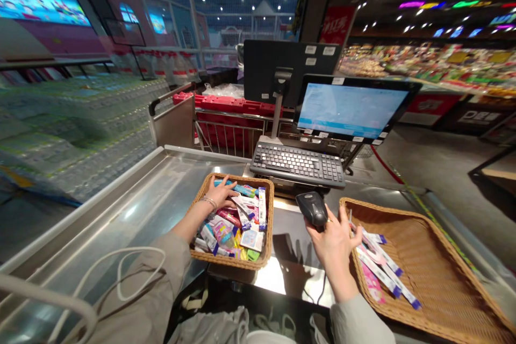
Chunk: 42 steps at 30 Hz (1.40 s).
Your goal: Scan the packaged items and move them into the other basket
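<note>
My left hand point(220, 195) reaches into a square wicker basket point(271, 226) on the left, its fingers spread over small packaged goods. A blue package point(245, 189) lies by its fingertips, and several white-and-blue packets point(262, 207) crowd the basket around it. Between the two baskets, my right hand point(332, 236) holds a black barcode scanner point(312, 208), with some of its fingers stretched away from the scanner. Just right of that hand, a larger wicker basket point(435, 263) holds several long white-and-blue packets point(389, 271) and a pink package point(371, 282) at its near left side.
A black keyboard point(298, 164) stands behind the scanner, below a lit monitor point(352, 107). Another dark screen point(266, 72) shows its back. A metal counter point(161, 209) extends left, with a metal cart point(234, 131) beyond. A pale cable point(121, 274) loops over my left sleeve.
</note>
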Available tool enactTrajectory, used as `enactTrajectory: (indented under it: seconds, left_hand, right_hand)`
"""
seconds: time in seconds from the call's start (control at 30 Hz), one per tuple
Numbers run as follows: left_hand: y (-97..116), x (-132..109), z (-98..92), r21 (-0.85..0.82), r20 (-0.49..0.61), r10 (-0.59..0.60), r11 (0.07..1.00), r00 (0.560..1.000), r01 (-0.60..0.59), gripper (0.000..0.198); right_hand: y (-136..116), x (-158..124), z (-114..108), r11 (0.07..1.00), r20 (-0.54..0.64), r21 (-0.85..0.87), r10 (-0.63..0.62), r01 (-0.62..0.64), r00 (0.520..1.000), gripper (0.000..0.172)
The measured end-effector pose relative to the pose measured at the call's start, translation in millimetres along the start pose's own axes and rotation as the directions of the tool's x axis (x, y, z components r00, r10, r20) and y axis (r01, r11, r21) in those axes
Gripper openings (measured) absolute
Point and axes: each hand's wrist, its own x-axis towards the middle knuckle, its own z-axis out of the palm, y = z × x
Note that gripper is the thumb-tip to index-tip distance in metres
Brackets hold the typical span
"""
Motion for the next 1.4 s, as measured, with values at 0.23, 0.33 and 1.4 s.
enactTrajectory:
  seconds: [0.23,0.33,1.4]
  left_hand:
    - [-2.2,7.6,-11.6,0.016,0.081,0.030,0.999,0.996,-0.031,0.036]
    - [-1.0,11.9,-13.5,-0.002,0.126,0.019,1.000,0.992,-0.019,0.034]
    - [97.8,5.3,-14.1,0.001,-0.559,-0.024,1.000,0.829,0.029,0.011]
  right_hand:
    - [-0.2,-0.6,-3.8,1.000,0.005,-0.017,0.003,-0.003,1.000,0.031]
    - [-0.2,-1.0,-5.6,1.000,0.014,-0.021,0.001,0.000,1.000,0.030]
    - [-0.5,-10.2,-10.0,0.992,0.019,-0.040,-0.118,0.119,0.993,0.023]
